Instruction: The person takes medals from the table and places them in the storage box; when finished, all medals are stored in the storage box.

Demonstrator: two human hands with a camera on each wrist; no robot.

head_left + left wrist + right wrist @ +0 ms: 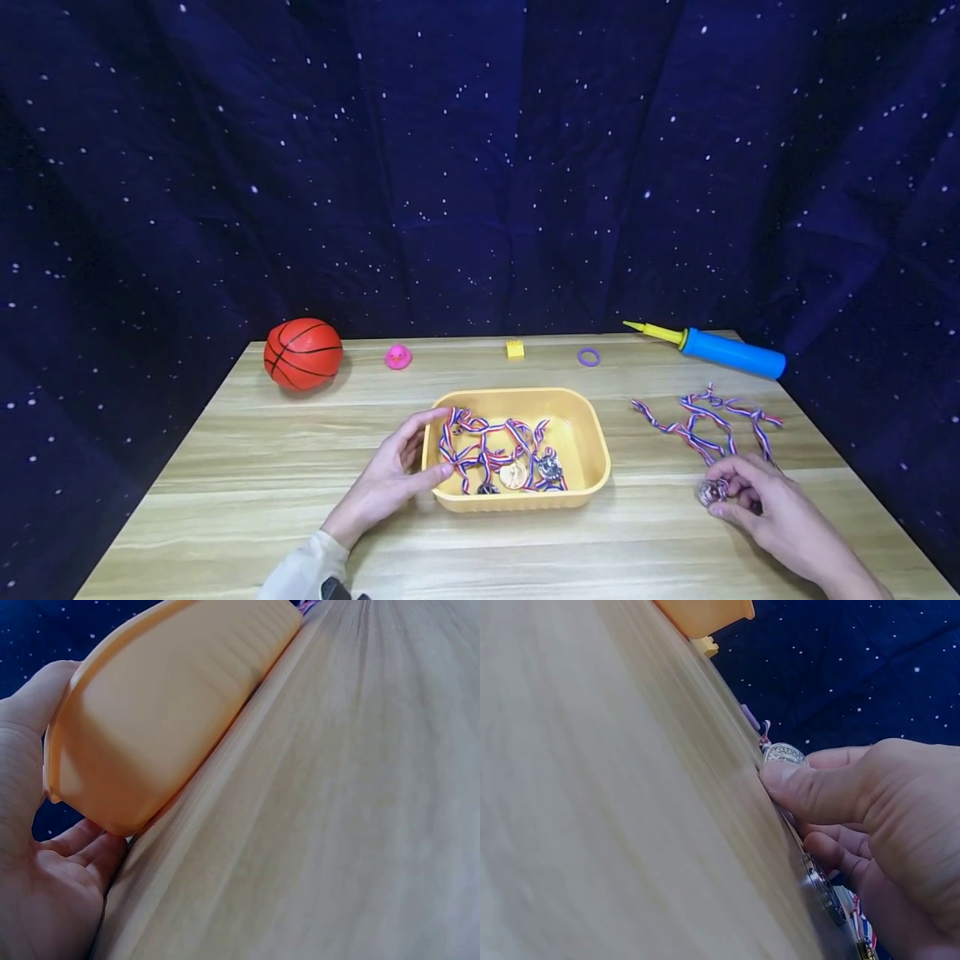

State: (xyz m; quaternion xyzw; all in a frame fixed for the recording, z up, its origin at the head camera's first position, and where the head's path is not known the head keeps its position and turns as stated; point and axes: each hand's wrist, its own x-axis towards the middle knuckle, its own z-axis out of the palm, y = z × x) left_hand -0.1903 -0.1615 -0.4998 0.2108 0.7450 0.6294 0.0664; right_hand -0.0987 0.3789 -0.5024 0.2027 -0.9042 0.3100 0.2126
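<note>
My left hand (390, 477) grips the left end of a yellow-orange plastic basket (525, 502), thumb at the rim and fingers around its side. Inside lie a gold medal (513, 475), a silver medal (550, 465) and a darker medal (487, 489), among tangled red, white and blue ribbons. To the right of the basket, my right hand (783, 518) pinches another silver medal (786, 754) between thumb and fingers, low over the table. Below those fingers, the right wrist view shows a further medal (823, 889) on the tabletop. Striped ribbons (697, 429) spread out beyond the right hand.
Along the table's back edge stand a small red basketball (302, 354), a pink rubber duck (398, 357), a yellow toy brick (515, 349), a purple ring (588, 357) and a blue hand pump (735, 353) with a yellow nozzle. A dark starry cloth (480, 167) hangs behind.
</note>
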